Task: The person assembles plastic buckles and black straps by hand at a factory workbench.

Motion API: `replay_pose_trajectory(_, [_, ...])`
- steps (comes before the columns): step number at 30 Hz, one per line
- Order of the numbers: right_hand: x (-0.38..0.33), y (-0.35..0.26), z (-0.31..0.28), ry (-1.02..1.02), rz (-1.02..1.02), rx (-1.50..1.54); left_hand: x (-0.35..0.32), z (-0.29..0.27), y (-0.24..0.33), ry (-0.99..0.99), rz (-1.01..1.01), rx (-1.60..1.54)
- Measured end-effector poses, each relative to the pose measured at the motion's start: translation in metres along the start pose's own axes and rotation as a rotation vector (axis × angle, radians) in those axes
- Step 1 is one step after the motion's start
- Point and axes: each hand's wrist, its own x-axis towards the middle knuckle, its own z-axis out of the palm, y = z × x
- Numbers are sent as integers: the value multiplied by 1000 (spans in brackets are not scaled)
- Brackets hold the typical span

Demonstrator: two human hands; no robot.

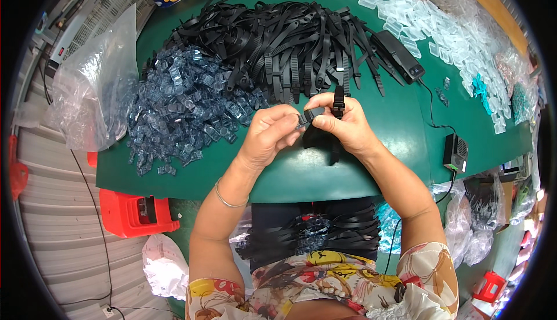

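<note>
My left hand [268,133] pinches a small clear-blue plastic clip [301,120] against the end of a black strap [336,111]. My right hand [343,127] grips that strap, whose end sticks up above my fingers and whose tail hangs down under my palm. Both hands meet over the green table [290,172], just in front of a big heap of black straps [290,44]. A pile of blue-tinted clips [180,102] lies to the left of my left hand.
Finished straps with clips [313,233] lie on my lap. Clear clips [429,24] spread across the back right. A black power adapter [398,56] and a small black box [455,153] with cable sit to the right. A plastic bag [87,93] and red stool [136,212] stand to the left.
</note>
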Motion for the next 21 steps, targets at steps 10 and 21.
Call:
replay_pose_trajectory(10, [0,-5,-2,-37,-79,-255,1,-1,-1,40,7,112])
replay_pose_trajectory(21, [0,-7,2,-38,-118,-246,1,-4,0,-16,-19,108])
